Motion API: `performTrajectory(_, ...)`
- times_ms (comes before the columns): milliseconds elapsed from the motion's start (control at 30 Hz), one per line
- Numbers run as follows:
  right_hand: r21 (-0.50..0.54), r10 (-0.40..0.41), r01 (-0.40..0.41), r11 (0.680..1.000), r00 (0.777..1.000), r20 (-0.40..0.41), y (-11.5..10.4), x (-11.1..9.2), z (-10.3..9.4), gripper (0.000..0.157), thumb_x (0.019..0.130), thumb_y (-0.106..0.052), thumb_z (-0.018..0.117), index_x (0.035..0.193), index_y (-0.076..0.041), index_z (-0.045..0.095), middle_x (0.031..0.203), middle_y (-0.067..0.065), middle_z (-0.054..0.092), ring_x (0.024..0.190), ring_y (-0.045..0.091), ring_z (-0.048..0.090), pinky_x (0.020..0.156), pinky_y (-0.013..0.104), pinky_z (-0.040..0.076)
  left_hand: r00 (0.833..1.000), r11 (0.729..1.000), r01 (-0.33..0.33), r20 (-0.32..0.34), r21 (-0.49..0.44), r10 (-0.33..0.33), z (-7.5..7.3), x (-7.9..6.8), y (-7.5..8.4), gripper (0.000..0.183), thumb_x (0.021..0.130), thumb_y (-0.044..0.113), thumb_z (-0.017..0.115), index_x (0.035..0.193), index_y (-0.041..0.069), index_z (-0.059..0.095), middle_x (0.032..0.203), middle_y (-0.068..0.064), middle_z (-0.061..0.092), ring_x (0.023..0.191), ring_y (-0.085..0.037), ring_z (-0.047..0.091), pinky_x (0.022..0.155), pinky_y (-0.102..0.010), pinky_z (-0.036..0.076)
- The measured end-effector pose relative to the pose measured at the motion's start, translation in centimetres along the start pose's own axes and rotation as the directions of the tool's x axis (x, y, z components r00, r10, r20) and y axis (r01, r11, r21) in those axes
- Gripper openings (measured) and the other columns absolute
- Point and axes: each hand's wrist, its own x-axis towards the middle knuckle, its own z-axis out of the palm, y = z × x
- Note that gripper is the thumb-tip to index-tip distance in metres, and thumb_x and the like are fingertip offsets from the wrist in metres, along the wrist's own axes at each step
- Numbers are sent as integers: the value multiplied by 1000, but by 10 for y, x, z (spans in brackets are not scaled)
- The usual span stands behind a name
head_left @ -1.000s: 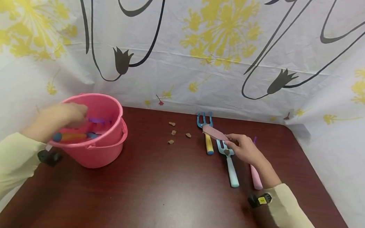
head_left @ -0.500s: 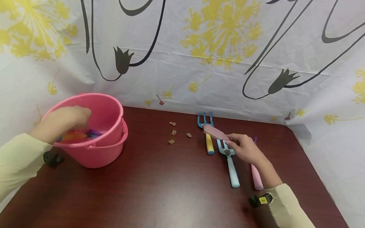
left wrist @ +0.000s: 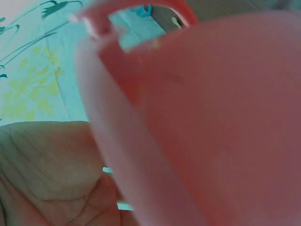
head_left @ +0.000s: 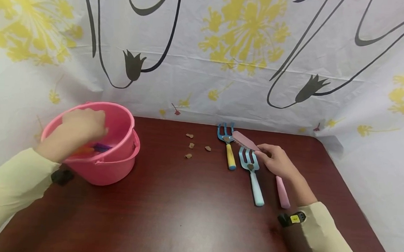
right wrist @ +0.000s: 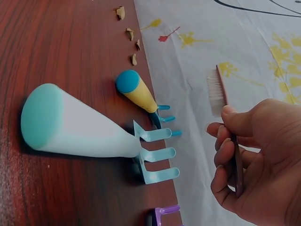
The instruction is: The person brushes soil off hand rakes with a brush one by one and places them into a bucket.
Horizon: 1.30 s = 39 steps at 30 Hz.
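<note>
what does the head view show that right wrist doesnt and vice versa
Only the head view: the round pink plastic bucket and the left hand over its rim.
Only the right wrist view: purple plastic prongs at the lower edge.
Both: the right hand holding a pink bristled brush, a pale-blue fork, a yellow-handled blue fork, small brown scraps and the dark red wooden table.

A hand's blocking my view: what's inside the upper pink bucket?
In the bucket, something orange and something purple show; the left hand and near wall hide the rest.
</note>
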Motion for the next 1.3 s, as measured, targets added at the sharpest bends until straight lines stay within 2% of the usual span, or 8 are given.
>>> performTrajectory(233, 17, 10, -10, 1000, 1000, -13, 3, -3, -1, 23, 105, -15, 57, 117, 1, 69, 86, 7, 63, 77, 24, 56, 69, 39, 45, 982, 997, -79, -169, 13, 80, -2, -5, 23, 32, 92, 25, 64, 105, -2, 55, 91, -20, 60, 90, -49, 59, 70, -66, 47)
performTrajectory(333, 28, 26, -26, 999, 999, -18, 4, -4, -2, 22, 106, -15, 56, 114, 3, 66, 83, 9, 61, 73, 24, 55, 66, 37, 44, 961, 994, -114, -253, -4, 109, -2, -8, 37, 26, 95, 26, 59, 103, 1, 53, 89, -18, 60, 87, -50, 60, 66, -64, 47)
performTrajectory(500, 39, 65, -65, 997, 998, -23, 2, -6, -3, 23, 107, -15, 53, 113, 4, 63, 86, 14, 62, 75, 24, 55, 67, 36, 43, 915, 979, -202, -365, -38, 174, 3, -13, 62, 20, 96, 25, 59, 89, 9, 50, 71, -8, 56, 65, -41, 59, 53, -56, 47)
performTrajectory(633, 37, 60, -59, 998, 998, -36, 1, -6, -3, 21, 107, -15, 54, 111, 4, 62, 85, 13, 62, 75, 23, 55, 67, 35, 43, 889, 961, -269, -399, -59, 224, 10, -13, 81, 18, 96, 26, 61, 88, 11, 54, 69, -4, 57, 61, -36, 58, 51, -51, 48)
performTrajectory(833, 20, 52, -51, 999, 996, -70, 2, -7, -5, 21, 106, -14, 56, 111, 5, 63, 87, 14, 61, 77, 26, 53, 70, 38, 41, 899, 921, -354, -329, -163, 288, 25, 0, 111, 15, 96, 28, 65, 98, 14, 61, 81, -3, 63, 68, -26, 61, 59, -44, 52)
performTrajectory(1000, 11, 101, -100, 995, 992, -72, 4, -8, -7, 24, 107, -18, 54, 113, 4, 63, 94, 18, 63, 80, 27, 54, 73, 41, 42, 913, 900, -372, -262, -227, 312, 40, 18, 133, 16, 96, 32, 66, 96, 17, 63, 82, 1, 64, 73, -25, 61, 64, -43, 51)
performTrajectory(1167, 5, 103, -103, 995, 992, -73, 5, -11, -8, 23, 107, -19, 55, 110, 2, 63, 86, 14, 61, 75, 25, 54, 67, 39, 43, 922, 887, -378, -194, -264, 335, 60, 38, 149, 17, 97, 34, 66, 95, 17, 64, 81, 2, 63, 74, -23, 61, 65, -43, 50)
performTrajectory(1300, 6, 120, -120, 993, 989, -83, 6, -14, -10, 25, 105, -23, 58, 108, 1, 64, 85, 13, 63, 74, 25, 56, 64, 37, 45, 922, 847, -385, -103, -368, 374, 79, 49, 155, 19, 98, 34, 66, 96, 15, 64, 81, 3, 65, 70, -18, 61, 64, -38, 49)
